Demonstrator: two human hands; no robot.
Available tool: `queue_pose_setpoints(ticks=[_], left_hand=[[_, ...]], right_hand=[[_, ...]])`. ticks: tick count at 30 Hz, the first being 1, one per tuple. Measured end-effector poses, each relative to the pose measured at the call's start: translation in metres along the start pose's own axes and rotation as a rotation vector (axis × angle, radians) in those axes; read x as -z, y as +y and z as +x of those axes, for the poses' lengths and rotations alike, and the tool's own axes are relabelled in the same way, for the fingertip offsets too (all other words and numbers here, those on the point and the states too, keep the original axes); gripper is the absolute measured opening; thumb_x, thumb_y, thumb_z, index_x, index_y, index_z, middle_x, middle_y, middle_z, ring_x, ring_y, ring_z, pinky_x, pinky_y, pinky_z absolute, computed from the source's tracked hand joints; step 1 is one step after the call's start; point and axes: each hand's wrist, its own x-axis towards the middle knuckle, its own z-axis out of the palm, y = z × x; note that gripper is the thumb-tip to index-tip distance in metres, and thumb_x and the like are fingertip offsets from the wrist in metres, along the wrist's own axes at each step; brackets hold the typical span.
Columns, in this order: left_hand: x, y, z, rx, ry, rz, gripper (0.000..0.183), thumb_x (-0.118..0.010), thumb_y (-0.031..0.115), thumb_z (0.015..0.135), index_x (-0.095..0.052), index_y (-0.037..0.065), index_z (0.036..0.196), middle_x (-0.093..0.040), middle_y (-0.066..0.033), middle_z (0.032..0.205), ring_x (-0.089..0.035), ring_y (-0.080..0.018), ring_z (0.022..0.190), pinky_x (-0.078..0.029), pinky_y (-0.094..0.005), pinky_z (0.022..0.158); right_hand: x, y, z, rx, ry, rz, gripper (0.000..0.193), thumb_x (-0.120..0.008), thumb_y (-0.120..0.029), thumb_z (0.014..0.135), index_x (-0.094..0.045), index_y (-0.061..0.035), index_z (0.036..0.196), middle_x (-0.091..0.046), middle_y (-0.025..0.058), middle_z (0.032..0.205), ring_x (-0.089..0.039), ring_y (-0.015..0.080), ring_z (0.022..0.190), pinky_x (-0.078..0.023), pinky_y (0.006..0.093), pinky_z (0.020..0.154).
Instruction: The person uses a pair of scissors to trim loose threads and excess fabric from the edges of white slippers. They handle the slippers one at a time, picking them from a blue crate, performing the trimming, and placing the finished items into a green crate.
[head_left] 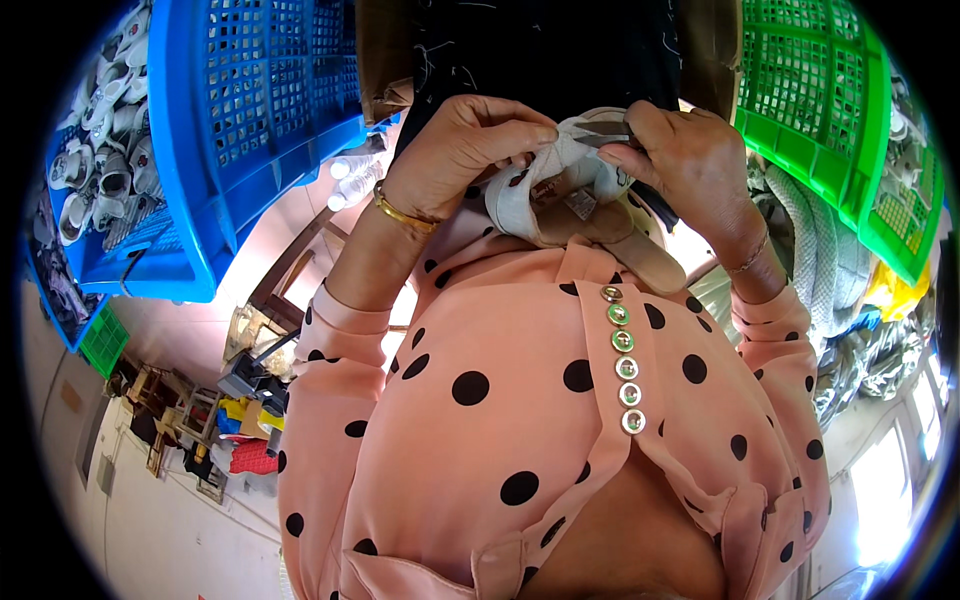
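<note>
Holding the white shoe (553, 208) close before my polka-dot blouse (520, 430), probably for finer control, I pinch its strap with my left hand (470, 150), seemingly to steady it, while my right hand (692, 160) grasps what look like metal snips (626, 134) right at that strap.

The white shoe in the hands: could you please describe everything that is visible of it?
The white shoe looks leather-like, with strap-like upper parts, a tan sole end and a pale patch inside. It is tilted before the pink shirt. The left hand pinches its upper; the right hand holds a metal tool near it, contact unclear.
</note>
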Motion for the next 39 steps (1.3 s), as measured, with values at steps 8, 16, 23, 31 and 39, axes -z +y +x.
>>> queue_pose_setpoints(ticks=[8,16,23,31,39], left_hand=[[-0.003,0.003,-0.002,0.016,0.01,-0.031,0.023,-0.072,0.015,0.084,-0.072,0.002,0.102,-0.068,-0.0005,0.078,-0.06,-0.0035,0.067,-0.048,-0.0164,0.065],[-0.002,-0.001,-0.002,0.015,0.012,-0.032,0.023,-0.072,0.014,0.084,-0.071,0.001,0.103,-0.069,-0.0019,0.081,-0.062,-0.0049,0.069,-0.05,-0.0182,0.067],[-0.007,-0.002,-0.007,-0.042,0.03,0.032,0.024,-0.073,0.015,0.084,-0.071,0.0,0.103,-0.071,-0.0046,0.086,-0.065,-0.0087,0.074,-0.052,-0.0205,0.07],[-0.007,-0.006,-0.008,-0.02,0.079,-0.072,0.023,-0.072,0.013,0.085,-0.071,0.001,0.104,-0.071,-0.0059,0.088,-0.067,-0.0102,0.075,-0.054,-0.0213,0.072],[-0.007,-0.003,-0.009,-0.031,0.053,-0.065,0.023,-0.071,0.013,0.085,-0.071,0.001,0.104,-0.071,-0.0061,0.09,-0.067,-0.0103,0.077,-0.054,-0.0218,0.073]], right_hand=[[-0.006,-0.002,0.004,-0.017,-0.007,0.086,0.037,-0.062,-0.048,0.085,-0.058,-0.0114,0.083,-0.054,0.0019,0.058,-0.057,0.0189,0.051,-0.045,0.0311,0.051],[-0.007,-0.007,0.003,-0.03,-0.018,0.036,0.036,-0.061,-0.047,0.087,-0.058,-0.012,0.082,-0.055,0.0021,0.058,-0.058,0.0193,0.05,-0.044,0.03,0.048],[-0.009,-0.013,0.0,-0.149,-0.078,0.15,0.036,-0.057,-0.048,0.09,-0.06,-0.0132,0.085,-0.057,0.0033,0.056,-0.059,0.0216,0.049,-0.042,0.0317,0.043],[-0.003,-0.012,-0.003,-0.143,-0.094,0.187,0.036,-0.057,-0.048,0.09,-0.063,-0.0132,0.095,-0.063,0.0043,0.065,-0.061,0.0225,0.053,-0.044,0.0318,0.045],[-0.002,-0.015,-0.001,-0.16,-0.077,0.165,0.036,-0.058,-0.048,0.089,-0.064,-0.0132,0.096,-0.063,0.0045,0.067,-0.062,0.0221,0.055,-0.045,0.031,0.046]])
